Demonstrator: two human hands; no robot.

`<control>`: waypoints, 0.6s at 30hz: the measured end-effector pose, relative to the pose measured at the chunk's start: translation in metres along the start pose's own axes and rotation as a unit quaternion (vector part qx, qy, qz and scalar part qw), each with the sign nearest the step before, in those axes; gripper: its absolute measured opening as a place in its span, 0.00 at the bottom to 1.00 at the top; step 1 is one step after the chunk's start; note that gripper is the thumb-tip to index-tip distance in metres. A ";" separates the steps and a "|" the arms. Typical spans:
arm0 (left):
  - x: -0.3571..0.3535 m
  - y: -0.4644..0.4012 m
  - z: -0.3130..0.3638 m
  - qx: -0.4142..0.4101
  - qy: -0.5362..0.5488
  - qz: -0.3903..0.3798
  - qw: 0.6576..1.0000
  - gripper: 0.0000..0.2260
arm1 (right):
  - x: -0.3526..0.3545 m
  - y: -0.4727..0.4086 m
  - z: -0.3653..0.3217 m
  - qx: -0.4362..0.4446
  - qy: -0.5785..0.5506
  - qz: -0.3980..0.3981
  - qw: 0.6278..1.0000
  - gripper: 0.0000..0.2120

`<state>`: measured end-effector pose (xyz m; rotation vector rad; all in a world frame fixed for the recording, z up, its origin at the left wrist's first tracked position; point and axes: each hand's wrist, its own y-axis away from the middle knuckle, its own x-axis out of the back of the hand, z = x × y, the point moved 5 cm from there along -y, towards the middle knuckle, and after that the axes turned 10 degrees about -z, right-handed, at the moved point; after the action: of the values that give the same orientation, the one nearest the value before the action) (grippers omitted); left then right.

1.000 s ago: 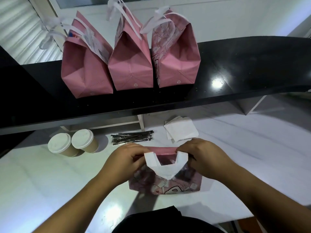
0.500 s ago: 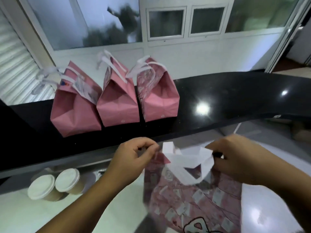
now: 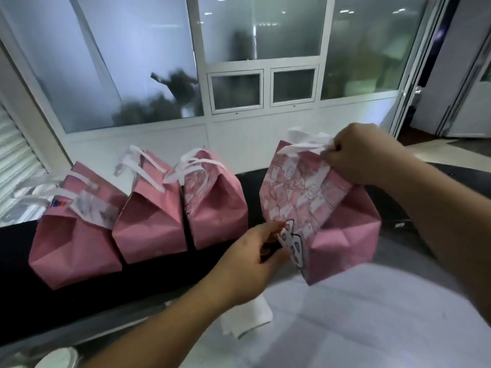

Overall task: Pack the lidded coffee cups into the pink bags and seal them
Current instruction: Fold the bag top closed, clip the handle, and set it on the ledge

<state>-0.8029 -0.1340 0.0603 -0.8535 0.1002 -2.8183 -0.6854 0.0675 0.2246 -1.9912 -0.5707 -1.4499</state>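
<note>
The right hand [image 3: 356, 158] pinches the gathered white handles [image 3: 305, 147] at the top of a pink bag [image 3: 342, 235], fingers curled tight round them, and the bag hangs tilted from that grip, up off the white table [image 3: 372, 314] and just in front of the black shelf [image 3: 79, 288]. Below and to the left of the grip, the left hand [image 3: 255, 256] meets the bag's lower front corner, thumb and fingers closing on the edge where a cartoon print shows; how firmly it holds there is blurred. The bag's front face is covered in a pale patchwork pattern, its side panel is plain pink and creased inward, and the top is folded shut under the handles. Further left of the grip, three more pink bags [image 3: 151, 221] stand upright side by side on the shelf, touching one another, each closed at the top with white handles sticking up. Nothing lies between them and the held bag but a strip of bare shelf. Under the left forearm a stack of white napkins [image 3: 249, 320] lies on the table, and at the bottom left edge the white lid of a coffee cup [image 3: 59, 359] just shows. Behind everything runs a frosted window [image 3: 265, 27].
</note>
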 end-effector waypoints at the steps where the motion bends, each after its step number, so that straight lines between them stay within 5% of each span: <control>1: -0.001 -0.011 0.000 0.005 0.005 -0.001 1.000 0.25 | -0.003 -0.013 -0.002 -0.006 -0.008 0.007 1.000 0.15; 5: 0.006 -0.052 -0.007 0.048 -0.010 0.031 0.998 0.35 | -0.028 -0.059 -0.015 -0.011 -0.047 0.004 0.999 0.11; 18: 0.035 -0.131 -0.039 0.171 -0.051 0.138 0.974 0.30 | -0.106 -0.166 -0.043 0.019 -0.157 -0.008 0.987 0.15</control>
<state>-0.8747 -0.0126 0.0623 -0.8263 -0.2554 -2.4301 -0.8559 0.1588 0.1698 -2.2053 -0.7435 -1.1297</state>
